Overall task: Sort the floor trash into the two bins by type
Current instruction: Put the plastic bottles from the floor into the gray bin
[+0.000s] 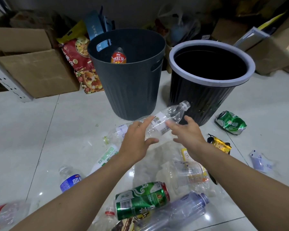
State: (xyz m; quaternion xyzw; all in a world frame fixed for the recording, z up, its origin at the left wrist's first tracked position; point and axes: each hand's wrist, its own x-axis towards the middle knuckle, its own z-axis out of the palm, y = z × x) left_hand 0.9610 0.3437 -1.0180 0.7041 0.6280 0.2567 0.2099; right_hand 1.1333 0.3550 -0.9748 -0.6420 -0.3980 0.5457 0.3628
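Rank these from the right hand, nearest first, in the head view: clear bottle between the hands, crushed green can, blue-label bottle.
1. clear bottle, at the fingertips of the right hand.
2. crushed green can, on the floor to its right.
3. blue-label bottle, lower left floor.

Open cardboard box (37, 70) at left w/ perforated metal shelf upright (7, 80) in front, red food packet (75, 54) beside box, blue paper bag (95, 29) behind, clear plastic bag (182, 29) at back, more cardboard boxes (272, 54) at right, white tiled floor (40, 130)
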